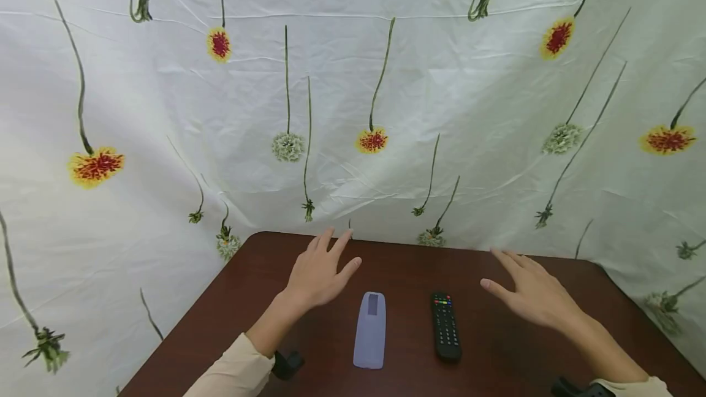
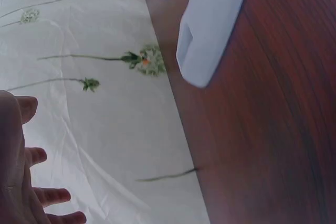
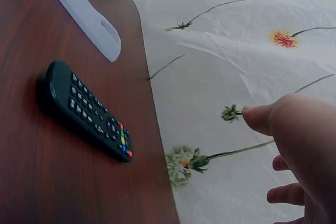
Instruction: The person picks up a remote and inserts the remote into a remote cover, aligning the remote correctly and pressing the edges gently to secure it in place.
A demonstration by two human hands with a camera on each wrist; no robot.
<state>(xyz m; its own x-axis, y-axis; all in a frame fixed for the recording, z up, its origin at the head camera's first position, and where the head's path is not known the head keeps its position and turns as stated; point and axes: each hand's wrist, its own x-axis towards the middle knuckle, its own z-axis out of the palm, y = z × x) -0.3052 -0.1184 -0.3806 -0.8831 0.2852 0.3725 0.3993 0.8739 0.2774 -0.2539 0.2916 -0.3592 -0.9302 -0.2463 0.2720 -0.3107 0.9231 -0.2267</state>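
While both hands are hovering spread and holding nothing, the pale silicone cover (image 1: 370,329) and the black remote (image 1: 445,325) are lying side by side, apart, near the front of the dark wooden table (image 1: 496,360). The left hand (image 1: 320,273) is floating just beyond the cover, the right hand (image 1: 532,291) beside the remote. Judging by this, each hand is best coming down on its nearer piece, gripping the long edges. Behind, a flowered cloth (image 1: 353,109) is hanging.
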